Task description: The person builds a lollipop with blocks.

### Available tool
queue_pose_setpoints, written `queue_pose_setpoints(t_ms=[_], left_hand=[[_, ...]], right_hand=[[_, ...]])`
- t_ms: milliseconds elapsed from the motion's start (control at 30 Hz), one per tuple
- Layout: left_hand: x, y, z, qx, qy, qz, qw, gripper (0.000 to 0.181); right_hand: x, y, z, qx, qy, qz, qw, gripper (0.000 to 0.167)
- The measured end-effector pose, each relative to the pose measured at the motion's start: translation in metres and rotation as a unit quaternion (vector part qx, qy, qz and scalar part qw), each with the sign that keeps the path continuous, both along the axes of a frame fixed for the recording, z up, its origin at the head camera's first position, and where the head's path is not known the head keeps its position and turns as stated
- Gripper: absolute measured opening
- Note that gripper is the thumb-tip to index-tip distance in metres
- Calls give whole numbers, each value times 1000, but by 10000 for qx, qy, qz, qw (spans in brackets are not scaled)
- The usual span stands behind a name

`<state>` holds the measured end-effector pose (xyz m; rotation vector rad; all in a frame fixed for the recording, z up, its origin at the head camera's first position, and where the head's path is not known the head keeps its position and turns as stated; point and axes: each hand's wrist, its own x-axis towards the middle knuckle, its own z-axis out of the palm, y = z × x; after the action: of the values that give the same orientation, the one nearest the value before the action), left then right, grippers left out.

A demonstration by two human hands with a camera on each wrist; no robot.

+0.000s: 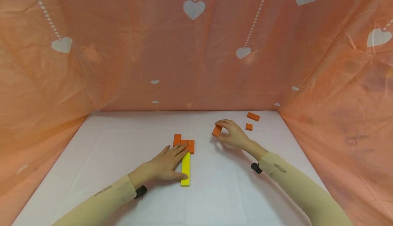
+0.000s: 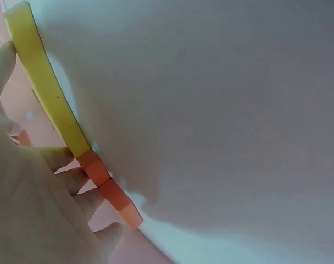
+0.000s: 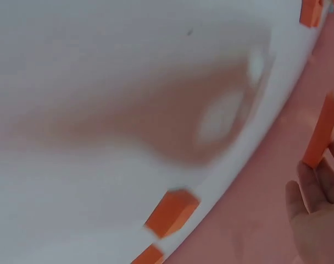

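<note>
Block [image 1: 216, 131], orange, between thumb [image 1: 223, 138] and fingers [image 1: 222, 121] of the right-hand grip [image 1: 234, 135]

Two hands [image 1: 165, 164] [image 1: 234, 135] are showing. At least six orange blocks [image 1: 253, 117] and at least one yellow block [image 1: 185, 166] are showing too.

Left arm [image 1: 102, 200]: reaching in from lower left, slanting forward and inward.
Left hand [image 1: 165, 163]: back upward, fingers extended and slightly spread, thumb apart from them.
Right arm [image 1: 299, 186]: reaching in from lower right, slanting forward and inward.
Right hand [image 1: 234, 135]: farther forward, fingers and thumb curved into a pinch, thumb tip hard to make out.
</note>
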<state>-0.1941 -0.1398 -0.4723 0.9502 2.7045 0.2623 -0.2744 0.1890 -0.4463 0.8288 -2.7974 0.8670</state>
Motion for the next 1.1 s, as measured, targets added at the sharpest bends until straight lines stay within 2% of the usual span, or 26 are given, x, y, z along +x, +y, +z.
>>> queue_pose_setpoints(t_ms=[300,600,767,967,1100], left_hand=[[-1,1,0,-99,4,36,9999,103],[-2,0,0,-51,1,-2,10000,103],[-3,0,0,-40,13,-4,10000,103],[-3,0,2,3,-23,-30,10000,104],[-3,-1,1,22,8,-64,10000,103]], right_hand=[[-5,-35,-8,594,-357,707,9951,60],[-11,-52,-19,1016,-413,1220,9865,60],[-13,-60,-21,1151,-475,1281,9839,59],[-12,-64,-24,1206,-789,1224,9820,62],[-11,-63,-25,1060,-917,1126,9837,67]])
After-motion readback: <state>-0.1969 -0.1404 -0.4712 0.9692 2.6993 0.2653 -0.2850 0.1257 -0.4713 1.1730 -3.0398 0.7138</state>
